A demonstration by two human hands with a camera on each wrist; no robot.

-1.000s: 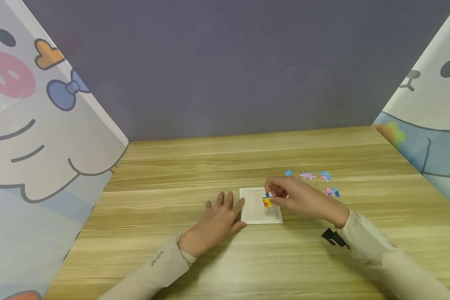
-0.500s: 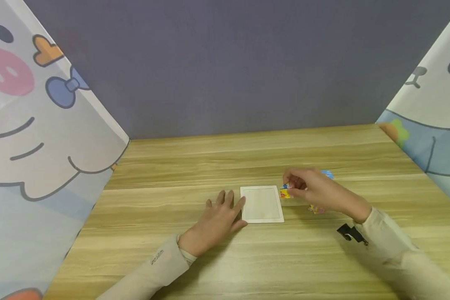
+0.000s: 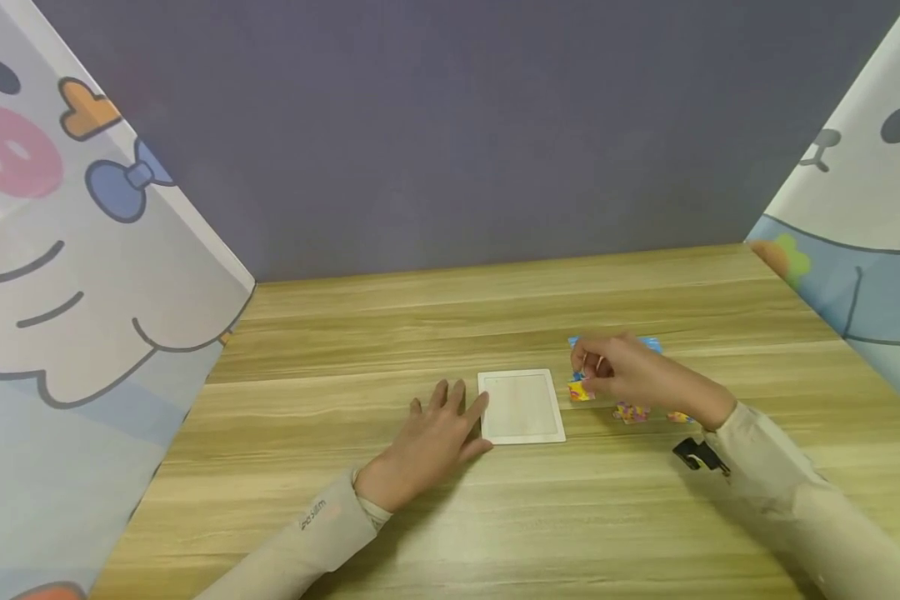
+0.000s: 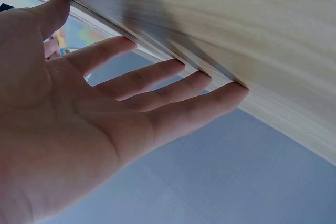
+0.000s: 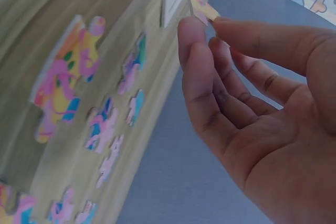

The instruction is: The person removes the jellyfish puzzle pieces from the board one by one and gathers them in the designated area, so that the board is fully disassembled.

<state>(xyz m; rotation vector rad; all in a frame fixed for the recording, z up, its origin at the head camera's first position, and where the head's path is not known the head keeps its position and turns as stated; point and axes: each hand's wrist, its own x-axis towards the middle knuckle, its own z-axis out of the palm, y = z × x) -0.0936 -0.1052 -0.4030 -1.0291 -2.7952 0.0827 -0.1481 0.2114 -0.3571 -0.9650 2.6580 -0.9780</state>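
Note:
Between the thumb and fingertips of my right hand [image 3: 633, 372] is a small yellow jigsaw puzzle piece [image 3: 581, 392] with a blue tab, held just right of a white square puzzle frame [image 3: 525, 440]. In the right wrist view the pinched piece [image 5: 202, 7] is tilted edge-on above the table. My left hand [image 3: 423, 450] lies with spread, fairly straight fingers at the frame's left side, index finger and thumb right at its rim. The left wrist view shows those fingertips [image 4: 231, 95] on the wooden surface. Nothing lies inside the frame.
Several loose puzzle pieces lie right of the frame, including a pink and yellow one [image 5: 65, 77]; my right hand partly covers them in the head view. A black clip-like object [image 3: 701, 456] shows by the right cuff. A grey panel [image 3: 495, 133] borders the wooden table's [image 3: 390, 333] far edge.
My right hand has moved right, from over the frame to beside it near the loose pieces, still pinching the yellow puzzle piece. My left hand has stayed in place.

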